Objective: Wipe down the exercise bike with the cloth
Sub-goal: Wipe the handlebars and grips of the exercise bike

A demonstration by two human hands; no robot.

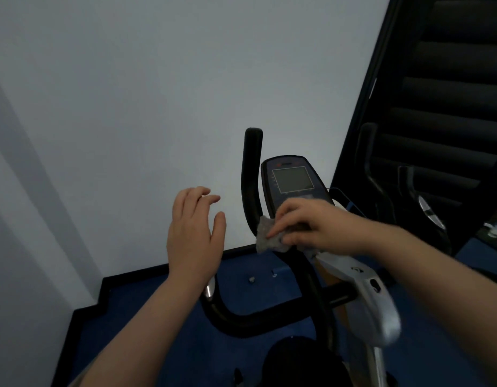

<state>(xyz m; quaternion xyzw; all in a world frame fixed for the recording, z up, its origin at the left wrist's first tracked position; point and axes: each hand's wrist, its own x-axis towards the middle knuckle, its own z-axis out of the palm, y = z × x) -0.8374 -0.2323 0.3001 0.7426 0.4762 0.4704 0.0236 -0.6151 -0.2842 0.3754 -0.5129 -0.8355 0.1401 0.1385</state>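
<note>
A grey cloth (pixel 271 238) is pinched under the curled fingers of the right hand (pixel 308 226) and pressed against the exercise bike (pixel 375 305), at the lower edge of its console (pixel 293 180), beside the upright black handlebar (pixel 251 174). The left hand (pixel 195 233) is held in the air left of the handlebar, fingers loosely spread, nothing gripped. A white wall (pixel 158 93) and blue floor (pixel 146 319) are seen behind.

The right hand (pixel 308 224) pressed a grey cloth (pixel 269 238) against the exercise bike (pixel 375 303) below its console (pixel 293 181), while the left hand (pixel 195 233) hovered spread.
</note>
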